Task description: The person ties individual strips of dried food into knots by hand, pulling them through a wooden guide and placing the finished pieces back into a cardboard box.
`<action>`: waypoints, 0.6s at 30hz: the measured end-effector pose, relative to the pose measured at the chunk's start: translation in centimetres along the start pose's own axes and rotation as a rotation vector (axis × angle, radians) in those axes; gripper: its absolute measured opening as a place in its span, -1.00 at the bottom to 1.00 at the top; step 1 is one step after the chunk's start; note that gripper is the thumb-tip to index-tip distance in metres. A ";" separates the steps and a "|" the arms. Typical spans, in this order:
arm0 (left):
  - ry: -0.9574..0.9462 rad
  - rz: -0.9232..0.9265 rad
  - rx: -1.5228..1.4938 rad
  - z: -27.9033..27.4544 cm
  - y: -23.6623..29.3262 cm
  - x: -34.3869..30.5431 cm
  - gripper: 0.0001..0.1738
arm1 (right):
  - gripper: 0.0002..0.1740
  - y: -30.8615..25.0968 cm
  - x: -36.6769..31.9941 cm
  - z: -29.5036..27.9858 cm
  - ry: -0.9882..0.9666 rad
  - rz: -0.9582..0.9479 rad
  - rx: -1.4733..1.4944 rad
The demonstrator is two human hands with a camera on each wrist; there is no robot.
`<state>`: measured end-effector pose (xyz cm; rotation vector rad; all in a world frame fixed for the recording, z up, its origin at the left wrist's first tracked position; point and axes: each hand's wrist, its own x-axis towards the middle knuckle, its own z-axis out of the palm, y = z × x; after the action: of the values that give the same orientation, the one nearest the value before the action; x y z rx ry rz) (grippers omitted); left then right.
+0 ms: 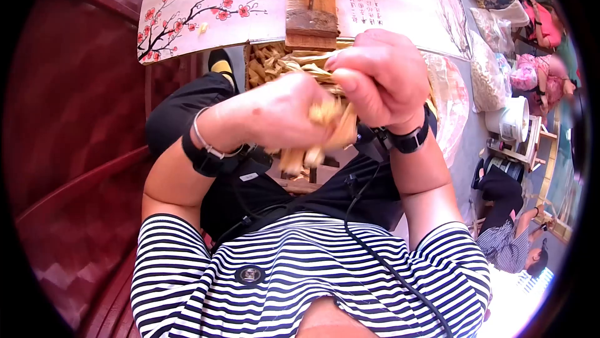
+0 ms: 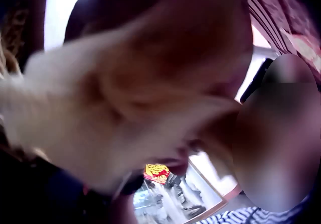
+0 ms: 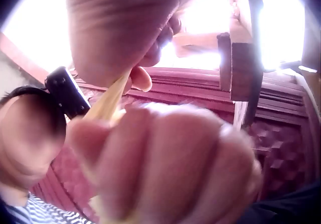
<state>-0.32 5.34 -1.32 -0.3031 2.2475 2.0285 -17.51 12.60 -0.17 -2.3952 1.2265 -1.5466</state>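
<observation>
Left hand [image 1: 281,113] and right hand [image 1: 381,75]: knuckles touching, fingers of both curled tight round bundle of pale dried strips [image 1: 340,129] above lap. Strips' long axis runs near-far; loose ends hang nearer torso, below left hand. Right hand sits farther.

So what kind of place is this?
Most likely a handicraft workshop. The left hand and right hand hold pale strips, a heap of more strips lies ahead by a blossom painting, and other people sit nearby.
</observation>
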 end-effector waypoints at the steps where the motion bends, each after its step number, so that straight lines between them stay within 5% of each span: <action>1: -0.204 -0.117 -0.112 -0.3 1.2 -0.4 -0.70 | -0.92 -0.2 0.0 0.0 0.014 0.122 0.007; 2: -0.296 0.179 -0.152 -0.6 0.4 -0.3 -0.75 | -0.90 -0.6 -0.1 0.1 0.025 0.240 0.016; 5: 0.051 0.258 -0.420 -1.4 1.9 -2.2 -0.70 | -0.73 -2.3 0.5 0.2 -0.031 0.689 0.092; 6: 0.339 0.444 -0.073 -1.4 0.8 -1.5 -0.67 | -0.71 -2.1 0.2 0.5 -0.080 0.757 0.196; 8: 0.590 0.763 0.838 -2.6 -0.1 -0.4 -0.60 | -0.73 -1.4 -0.3 0.9 -0.121 1.070 0.548; 10: 0.658 0.776 0.991 -2.2 -0.1 -0.4 -0.57 | -0.78 -0.9 0.3 -0.5 -0.339 1.339 0.823; 12: 0.731 0.846 0.953 -2.1 -0.7 -0.3 -0.63 | -0.86 -1.0 -0.6 0.3 -0.251 1.377 1.113; 14: 0.824 0.874 0.952 -2.2 -0.8 -0.4 -0.67 | -0.87 -1.6 -1.0 1.8 0.081 1.370 1.316; 17: 0.927 0.844 0.945 -2.1 -1.0 -0.7 -0.67 | -0.82 -2.9 0.4 1.3 0.178 1.268 0.805; 18: 0.941 0.813 0.844 -2.0 -0.8 -0.6 -0.66 | -0.81 -3.2 0.3 1.4 0.208 1.104 0.672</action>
<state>0.52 3.35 -1.77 -0.3138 4.0584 0.8550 -14.44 14.15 0.68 -0.8688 1.3595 -1.4276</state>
